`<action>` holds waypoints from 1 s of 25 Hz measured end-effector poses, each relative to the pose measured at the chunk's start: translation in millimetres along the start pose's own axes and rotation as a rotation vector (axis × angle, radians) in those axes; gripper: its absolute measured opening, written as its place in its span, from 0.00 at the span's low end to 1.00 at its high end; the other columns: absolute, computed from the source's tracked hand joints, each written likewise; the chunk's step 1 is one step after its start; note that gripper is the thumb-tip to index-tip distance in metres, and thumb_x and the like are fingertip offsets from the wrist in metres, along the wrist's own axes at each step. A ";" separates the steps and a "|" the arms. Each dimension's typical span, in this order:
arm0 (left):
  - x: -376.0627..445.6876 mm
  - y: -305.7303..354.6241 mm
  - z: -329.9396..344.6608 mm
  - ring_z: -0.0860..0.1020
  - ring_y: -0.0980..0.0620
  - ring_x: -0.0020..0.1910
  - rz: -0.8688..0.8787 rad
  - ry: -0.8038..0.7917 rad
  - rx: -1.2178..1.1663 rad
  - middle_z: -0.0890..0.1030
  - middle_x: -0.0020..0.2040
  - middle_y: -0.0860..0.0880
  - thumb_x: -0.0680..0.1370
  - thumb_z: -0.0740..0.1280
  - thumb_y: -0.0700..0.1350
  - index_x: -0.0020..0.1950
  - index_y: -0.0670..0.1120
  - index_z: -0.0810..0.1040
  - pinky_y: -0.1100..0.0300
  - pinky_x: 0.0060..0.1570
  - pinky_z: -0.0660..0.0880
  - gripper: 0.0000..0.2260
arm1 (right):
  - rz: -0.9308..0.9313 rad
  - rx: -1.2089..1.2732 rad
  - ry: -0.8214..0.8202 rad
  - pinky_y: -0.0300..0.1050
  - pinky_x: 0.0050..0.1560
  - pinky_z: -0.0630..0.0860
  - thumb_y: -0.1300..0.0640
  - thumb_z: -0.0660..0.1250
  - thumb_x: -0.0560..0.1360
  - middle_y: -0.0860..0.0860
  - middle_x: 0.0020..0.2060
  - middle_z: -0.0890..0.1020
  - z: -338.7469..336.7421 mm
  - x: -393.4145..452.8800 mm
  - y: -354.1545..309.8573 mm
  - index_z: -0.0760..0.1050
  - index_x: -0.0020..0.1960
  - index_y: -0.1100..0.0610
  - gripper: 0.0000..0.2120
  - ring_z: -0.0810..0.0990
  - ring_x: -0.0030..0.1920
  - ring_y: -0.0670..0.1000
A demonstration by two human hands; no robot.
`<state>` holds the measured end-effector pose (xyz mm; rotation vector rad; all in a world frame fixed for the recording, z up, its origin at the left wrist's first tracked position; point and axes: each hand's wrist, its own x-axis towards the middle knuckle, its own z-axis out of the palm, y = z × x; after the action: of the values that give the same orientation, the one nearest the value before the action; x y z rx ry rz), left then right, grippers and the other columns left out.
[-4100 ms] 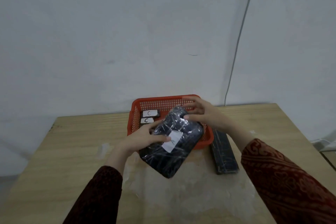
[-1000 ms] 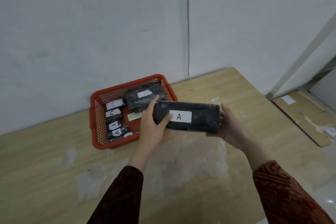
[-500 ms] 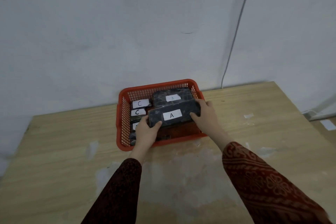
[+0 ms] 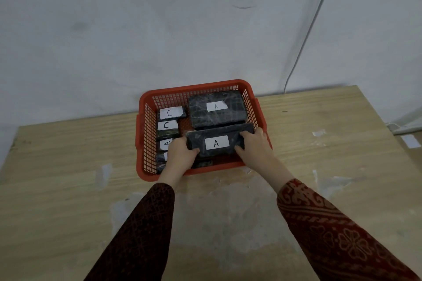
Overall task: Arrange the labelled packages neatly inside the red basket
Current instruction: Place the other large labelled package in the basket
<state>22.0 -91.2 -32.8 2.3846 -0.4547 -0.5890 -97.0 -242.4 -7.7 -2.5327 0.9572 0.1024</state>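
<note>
The red basket stands on the wooden table against the wall. Both hands hold a long black package labelled A inside the basket's front right part. My left hand grips its left end and my right hand grips its right end. Behind it lies a bigger black package labelled A. Down the basket's left side sit small packages: two labelled C, then one labelled A, partly hidden by my left hand.
The wooden table has pale worn patches in front of the basket. A white wall rises right behind the basket, with a thin cable running down it to the right. The table's right edge drops off at the far right.
One second ago the long A package was held in the air to the right of the basket. It has since moved into the basket and now sits lower in its front part.
</note>
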 end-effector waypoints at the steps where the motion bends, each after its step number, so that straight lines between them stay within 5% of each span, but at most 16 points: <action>1: 2.7 -0.3 0.7 0.79 0.43 0.55 0.006 0.002 0.021 0.82 0.54 0.40 0.73 0.71 0.41 0.60 0.38 0.78 0.55 0.52 0.76 0.17 | 0.006 0.003 -0.026 0.52 0.64 0.68 0.53 0.63 0.77 0.62 0.65 0.67 2.8 -0.8 0.0 0.69 0.68 0.59 0.21 0.67 0.64 0.61; 5: 0.9 3.0 6.0 0.78 0.41 0.57 0.053 0.081 -0.006 0.79 0.58 0.39 0.73 0.69 0.36 0.70 0.40 0.67 0.55 0.52 0.74 0.26 | 0.028 -0.013 -0.136 0.54 0.74 0.54 0.47 0.60 0.79 0.68 0.74 0.52 16.0 0.9 -3.1 0.58 0.75 0.60 0.29 0.52 0.75 0.65; 9: -8.0 5.9 13.0 0.78 0.40 0.51 0.207 0.119 0.231 0.70 0.66 0.37 0.76 0.63 0.35 0.76 0.48 0.62 0.56 0.47 0.74 0.28 | 0.039 -0.058 -0.223 0.57 0.74 0.55 0.42 0.52 0.80 0.68 0.75 0.43 20.5 2.6 -3.0 0.50 0.77 0.59 0.33 0.45 0.77 0.63; 14: -3.5 12.1 11.0 0.78 0.41 0.48 0.174 0.012 0.495 0.64 0.68 0.36 0.79 0.62 0.40 0.78 0.46 0.56 0.55 0.44 0.74 0.29 | 0.049 -0.105 -0.368 0.59 0.75 0.52 0.39 0.48 0.80 0.67 0.75 0.37 20.1 9.0 -3.2 0.43 0.78 0.59 0.36 0.39 0.77 0.63; 20: -15.2 10.8 13.7 0.72 0.41 0.64 0.283 0.087 0.418 0.70 0.68 0.41 0.78 0.63 0.43 0.65 0.40 0.75 0.51 0.61 0.74 0.16 | 0.057 -0.167 -0.409 0.57 0.76 0.45 0.39 0.48 0.79 0.66 0.75 0.37 23.6 16.4 -2.5 0.41 0.78 0.59 0.37 0.39 0.76 0.64; 25: -21.0 11.6 13.9 0.52 0.45 0.78 0.245 -0.328 0.453 0.56 0.78 0.41 0.83 0.51 0.52 0.75 0.40 0.62 0.50 0.73 0.55 0.24 | -0.059 -0.081 -0.155 0.52 0.76 0.51 0.43 0.50 0.80 0.59 0.78 0.47 27.8 5.9 -0.1 0.53 0.77 0.60 0.31 0.44 0.78 0.56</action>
<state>-4.7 -97.2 -28.8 2.5950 -1.1084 -0.8367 -90.2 -234.4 -34.1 -2.5800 0.8321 0.3211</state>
